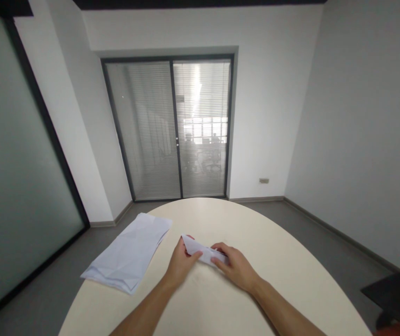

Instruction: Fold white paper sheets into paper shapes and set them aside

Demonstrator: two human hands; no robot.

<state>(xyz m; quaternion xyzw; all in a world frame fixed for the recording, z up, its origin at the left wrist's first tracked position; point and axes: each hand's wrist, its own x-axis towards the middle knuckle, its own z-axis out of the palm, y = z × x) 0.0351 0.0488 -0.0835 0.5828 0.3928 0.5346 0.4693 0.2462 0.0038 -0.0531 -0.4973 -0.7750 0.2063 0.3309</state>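
A narrow piece of folded white paper (205,252) is held between my two hands, above the middle of the table. My left hand (182,262) grips its left end, with the thumb on the near face and a pointed corner sticking up past the fingers. At the other end, my right hand (237,265) pinches the paper between thumb and fingers. The far side of the folded paper is hidden. To the left of my hands lies a loose stack of creased white paper sheets (130,252), its lower corner near the table's left edge.
The round cream table (284,280) fills the foreground. Beyond it are a glass partition with blinds (147,130) and white walls. A frosted glass panel (18,177) stands on the left. A dark flat object (396,294), perhaps a chair, is low at the right.
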